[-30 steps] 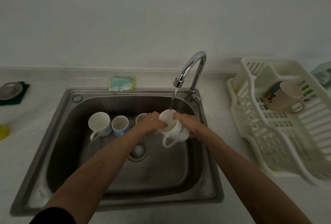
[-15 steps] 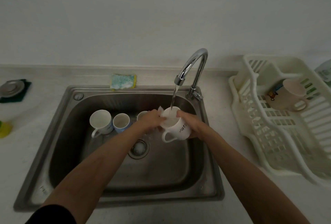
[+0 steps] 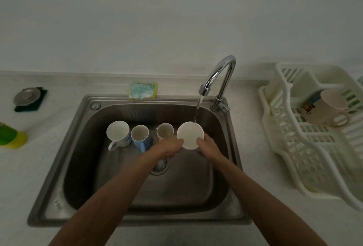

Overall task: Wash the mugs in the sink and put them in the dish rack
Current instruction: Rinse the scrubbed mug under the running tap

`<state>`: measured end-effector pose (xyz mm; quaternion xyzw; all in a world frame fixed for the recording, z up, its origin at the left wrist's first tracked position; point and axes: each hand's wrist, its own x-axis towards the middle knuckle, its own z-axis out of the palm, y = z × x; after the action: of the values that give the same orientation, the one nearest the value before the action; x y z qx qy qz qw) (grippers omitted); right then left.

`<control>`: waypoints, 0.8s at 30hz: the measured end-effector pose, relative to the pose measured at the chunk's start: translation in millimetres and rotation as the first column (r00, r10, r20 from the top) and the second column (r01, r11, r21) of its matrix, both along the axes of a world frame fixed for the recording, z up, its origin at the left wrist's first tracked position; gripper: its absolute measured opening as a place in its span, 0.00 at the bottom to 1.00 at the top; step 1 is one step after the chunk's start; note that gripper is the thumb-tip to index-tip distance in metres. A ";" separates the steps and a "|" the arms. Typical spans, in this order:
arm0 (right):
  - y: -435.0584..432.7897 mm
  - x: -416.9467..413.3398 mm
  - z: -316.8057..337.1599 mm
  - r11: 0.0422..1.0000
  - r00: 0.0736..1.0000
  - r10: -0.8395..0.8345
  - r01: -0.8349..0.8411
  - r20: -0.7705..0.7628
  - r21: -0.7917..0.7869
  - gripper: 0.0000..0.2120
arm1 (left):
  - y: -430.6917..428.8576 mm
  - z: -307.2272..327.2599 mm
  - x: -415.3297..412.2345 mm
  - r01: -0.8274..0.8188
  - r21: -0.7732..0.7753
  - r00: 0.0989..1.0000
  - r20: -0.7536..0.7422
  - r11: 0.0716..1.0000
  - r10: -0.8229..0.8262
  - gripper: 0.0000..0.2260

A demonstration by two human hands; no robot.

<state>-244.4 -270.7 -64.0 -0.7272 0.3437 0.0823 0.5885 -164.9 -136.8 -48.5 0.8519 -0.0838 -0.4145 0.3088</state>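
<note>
Gripped on either side by the curled left hand point(image 3: 170, 147) and right hand point(image 3: 208, 146), the white mug point(image 3: 190, 135) has turned mouth-up under the tap stream point(image 3: 197, 108) at the sink's point(image 3: 78, 167) one o'clock, so rinsing is probably under way.

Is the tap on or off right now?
On. A stream of water falls from the faucet spout into the white mug that the left hand and right hand hold under it.

No text was legible: the stamp on the sink point(image 3: 57, 204) rim and faint marks on the leftmost mug point(image 3: 118, 134) were too blurred.
</note>
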 end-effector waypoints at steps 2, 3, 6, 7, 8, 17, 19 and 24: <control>5.3 5.3 -3.5 0.982 0.997 0.064 -0.072 -0.051 -0.176 0.20 | 4.2 -2.2 -1.5 0.080 0.074 0.980 0.177 0.994 -0.092 0.13; 7.5 11.6 -2.0 0.951 0.994 0.088 -0.101 -0.057 -0.293 0.19 | 6.4 -2.6 -0.9 0.103 0.112 0.967 0.223 0.988 -0.126 0.14; 10.6 30.6 14.2 0.743 0.972 0.233 -0.190 -0.017 -0.641 0.14 | 13.2 0.8 8.9 0.071 0.241 0.953 0.271 0.968 -0.137 0.14; 9.7 34.2 18.1 0.641 0.947 0.321 -0.215 0.003 -0.737 0.13 | 15.3 0.1 12.0 0.058 0.270 0.946 0.292 0.961 -0.139 0.15; 7.9 34.1 20.0 0.543 0.907 0.422 -0.237 0.018 -0.805 0.14 | 16.4 -0.2 14.2 0.063 0.271 0.939 0.309 0.961 -0.148 0.15; -9.0 35.8 19.7 0.545 0.821 0.570 -0.341 0.040 -0.766 0.14 | 16.2 -1.0 8.0 0.094 0.221 0.881 0.435 0.971 -0.184 0.15; -6.6 32.5 14.4 0.817 0.964 0.264 -0.222 0.004 -0.533 0.11 | 11.8 1.9 4.5 0.083 0.234 0.845 0.499 0.969 -0.192 0.13; 29.4 38.0 -4.7 0.954 0.955 -0.277 0.287 -0.108 0.087 0.20 | 9.0 2.5 1.2 0.106 0.401 0.721 0.599 0.910 -0.348 0.09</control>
<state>-206.4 -241.3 -68.7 -0.6351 0.4669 0.0493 0.6133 -163.7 -127.8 -45.9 0.9652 -0.2198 -0.1307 0.0538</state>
